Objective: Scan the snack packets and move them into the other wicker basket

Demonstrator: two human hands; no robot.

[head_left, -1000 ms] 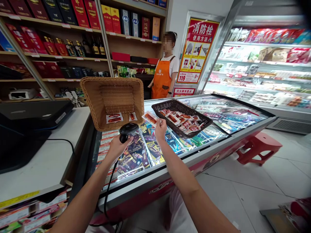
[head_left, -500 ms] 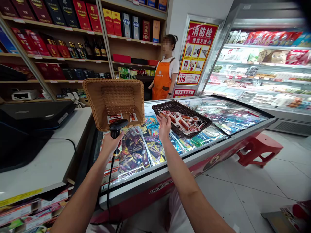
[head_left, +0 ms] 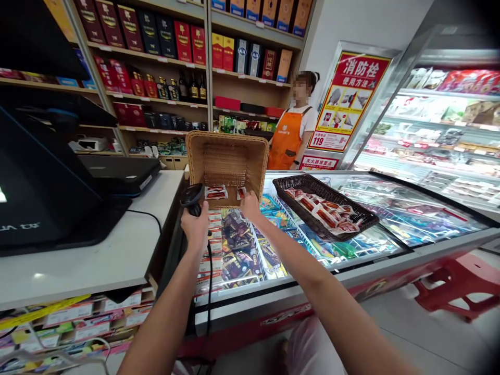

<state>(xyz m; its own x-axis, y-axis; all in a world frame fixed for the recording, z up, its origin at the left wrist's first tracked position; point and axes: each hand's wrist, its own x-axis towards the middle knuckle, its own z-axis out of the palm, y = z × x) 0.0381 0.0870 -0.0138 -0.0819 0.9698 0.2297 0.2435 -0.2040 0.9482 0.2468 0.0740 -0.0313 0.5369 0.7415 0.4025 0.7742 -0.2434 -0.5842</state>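
In my left hand (head_left: 195, 224) is a black handheld barcode scanner (head_left: 192, 198), its cord hanging down past my wrist. The fingers are wrapped round its handle. A tan wicker basket (head_left: 225, 141) stands tilted up just beyond, its inside facing me. My right hand (head_left: 250, 204) reaches into its lower right part, fingertips closed on a small wrapped sausage (head_left: 241, 192). Other wrapped sausages (head_left: 216, 192) lie in the basket to the left. A dark woven basket (head_left: 369, 221) to the right holds several more wrapped sausages (head_left: 328, 211).
Both baskets rest on a glass-topped chest freezer (head_left: 269, 291) with packaged goods inside. On the left, a white counter (head_left: 117, 245) carries a black checkout terminal (head_left: 42, 177). A person in an orange apron (head_left: 287, 138) stands behind the freezer. A red stool (head_left: 464, 284) is at right.
My right hand has moved left from the dark basket into the tan basket and onto a wrapped sausage. The view has turned left. My left hand still holds the scanner.
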